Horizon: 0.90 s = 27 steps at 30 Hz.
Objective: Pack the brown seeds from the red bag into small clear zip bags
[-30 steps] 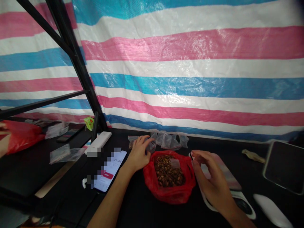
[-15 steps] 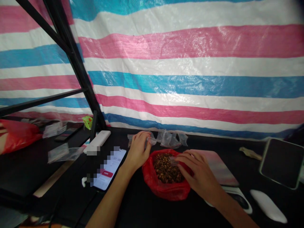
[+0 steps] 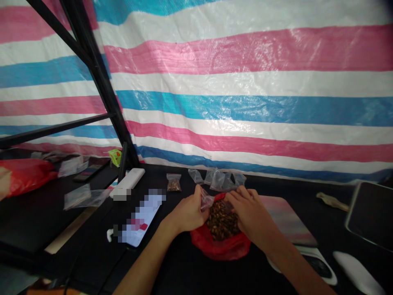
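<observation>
Head view: a small clear bag (image 3: 207,200) is being pinched between the thumb and forefinger of the left hand (image 3: 192,211), the digits being closed together on it, at the left far rim of a red plastic bag (image 3: 224,248). Brown kernels (image 3: 224,223) are being contained in the red bag, which is being supported upright, mouth open, by the black table (image 3: 181,270). The right hand (image 3: 250,213) is being held over the right rim, its fingers being curled down and slightly spread above the kernels; whether anything is being gripped under them cannot be told. Beyond the red bag, crumpled clear bags (image 3: 216,180) are being kept in a row near the striped sheet (image 3: 245,110); left of these, a filled sachet (image 3: 174,183) is being left on the table. A lit phone (image 3: 143,223) is being kept left of the left forearm. To the right, a pinkish panel (image 3: 288,217) is being partly covered by the right hand and forearm, with a white mouse-shaped object (image 3: 357,270) being kept farther right, on the near side.
</observation>
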Tool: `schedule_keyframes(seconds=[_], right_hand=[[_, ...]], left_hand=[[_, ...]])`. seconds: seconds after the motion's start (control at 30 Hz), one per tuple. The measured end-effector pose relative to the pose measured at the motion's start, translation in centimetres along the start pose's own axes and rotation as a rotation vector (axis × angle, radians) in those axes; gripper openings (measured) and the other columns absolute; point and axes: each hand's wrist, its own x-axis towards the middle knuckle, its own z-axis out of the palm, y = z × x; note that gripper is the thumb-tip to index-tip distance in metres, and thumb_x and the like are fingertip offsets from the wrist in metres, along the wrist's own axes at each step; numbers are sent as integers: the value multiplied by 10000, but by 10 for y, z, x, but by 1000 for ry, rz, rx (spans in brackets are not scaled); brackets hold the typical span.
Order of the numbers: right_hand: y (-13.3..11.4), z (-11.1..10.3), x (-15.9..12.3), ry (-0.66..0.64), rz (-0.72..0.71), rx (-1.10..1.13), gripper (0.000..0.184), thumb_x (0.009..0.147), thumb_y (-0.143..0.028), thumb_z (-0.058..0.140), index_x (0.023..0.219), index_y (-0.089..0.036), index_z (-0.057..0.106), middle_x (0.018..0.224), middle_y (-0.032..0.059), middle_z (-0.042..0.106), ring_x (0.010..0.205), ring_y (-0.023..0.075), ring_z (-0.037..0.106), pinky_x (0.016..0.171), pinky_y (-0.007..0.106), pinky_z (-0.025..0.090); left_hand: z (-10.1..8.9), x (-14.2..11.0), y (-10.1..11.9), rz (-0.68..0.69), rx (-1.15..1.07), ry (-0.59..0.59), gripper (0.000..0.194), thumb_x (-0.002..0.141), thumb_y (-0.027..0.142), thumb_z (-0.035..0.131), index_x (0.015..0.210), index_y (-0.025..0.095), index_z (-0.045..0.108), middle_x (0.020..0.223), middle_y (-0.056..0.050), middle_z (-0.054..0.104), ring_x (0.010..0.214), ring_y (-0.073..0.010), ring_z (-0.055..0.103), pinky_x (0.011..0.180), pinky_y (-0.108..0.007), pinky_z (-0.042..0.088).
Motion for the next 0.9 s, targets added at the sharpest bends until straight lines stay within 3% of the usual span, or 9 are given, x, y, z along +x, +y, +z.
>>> schedule_keyframes(seconds=[0.13,0.33,0.5,0.73,0.9], right_hand=[[3,0,-6,11,-11,-14,450,686,9,628,1082,-200,674,1125,99,735,1108,323,531,912,456,331],[1,-1,-10,27,31,196,257,876,-106,632,1075,-255,695,1075,50,727,1055,284,529,881,429,332],[-1,4,-10,55,61,254,292,913,-137,620,1162,-263,705,1087,49,724,1039,276,524,868,420,345],[-1,6,-11,116,95,30,449,759,-19,631,1161,-192,729,1206,110,703,1095,330,517,897,470,355],[0,0,-13,92,78,126,435,786,-15,613,1135,-246,731,1183,64,723,1122,305,534,924,465,355]], left_hand=[[5,4,0,48,-246,67,322,819,101,597,1058,231,426,924,-13,648,821,-192,636,692,-274,426],[11,9,9,48,-551,73,285,841,67,562,1039,213,418,957,4,570,848,-140,566,748,-251,454],[14,13,9,24,-606,113,278,796,38,556,984,207,440,885,25,533,801,-125,524,742,-243,438],[18,18,6,4,-616,226,216,804,60,532,909,220,432,802,47,481,721,-119,473,690,-230,403],[20,16,0,15,-446,248,227,847,79,533,998,228,452,820,32,543,741,-144,546,706,-245,411]])
